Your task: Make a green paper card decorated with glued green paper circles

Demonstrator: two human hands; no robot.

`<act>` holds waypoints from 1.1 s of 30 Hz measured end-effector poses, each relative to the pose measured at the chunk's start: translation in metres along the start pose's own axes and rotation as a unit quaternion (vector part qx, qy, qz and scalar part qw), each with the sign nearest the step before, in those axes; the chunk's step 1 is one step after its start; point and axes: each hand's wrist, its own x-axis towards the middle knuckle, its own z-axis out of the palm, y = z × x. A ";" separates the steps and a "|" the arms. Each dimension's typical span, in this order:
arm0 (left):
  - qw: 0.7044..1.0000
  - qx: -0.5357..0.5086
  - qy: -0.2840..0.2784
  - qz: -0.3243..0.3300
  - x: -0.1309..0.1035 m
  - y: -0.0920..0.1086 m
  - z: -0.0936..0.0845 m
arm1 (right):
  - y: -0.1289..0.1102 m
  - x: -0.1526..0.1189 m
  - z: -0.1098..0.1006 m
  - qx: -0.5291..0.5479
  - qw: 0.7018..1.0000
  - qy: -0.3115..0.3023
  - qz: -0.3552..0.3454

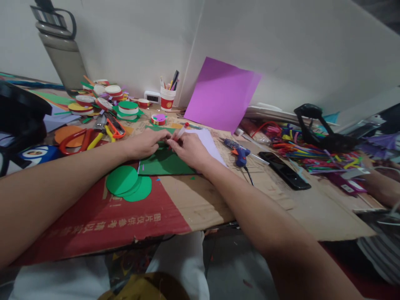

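Observation:
A green sheet (167, 163) lies on the cardboard mat under both hands. My right hand (193, 149) is closed around a pen (180, 132) with a clear barrel and a red end, which leans over the sheet. Resting on the sheet's upper left part, my left hand (145, 143) has its fingers bent and its fingertips close to the pen. What lies beneath those fingertips is hidden. Several green paper discs (122, 180) overlap just below the sheet, near my left forearm. White paper (208, 143) shows past my right hand.
Left are red-handled scissors (76, 141), an orange cutter (115, 128) and layered paper rounds (127, 109). A paper cup (168, 99) holds pens; purple card (221, 93) leans on the wall. Right are a glue gun (240, 155), a phone (284, 170) and pipe cleaners (312, 152).

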 end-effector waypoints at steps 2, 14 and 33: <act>1.000 -0.001 0.000 0.002 0.000 0.001 -0.001 | -0.001 0.000 -0.002 0.002 1.000 -0.007 0.010; 1.000 -0.004 0.006 0.018 0.001 -0.002 0.001 | -0.004 -0.001 -0.014 -0.015 0.999 -0.036 0.017; 0.996 -0.013 -0.009 0.086 -0.001 -0.005 0.001 | 0.007 0.001 -0.024 0.054 0.996 0.007 0.072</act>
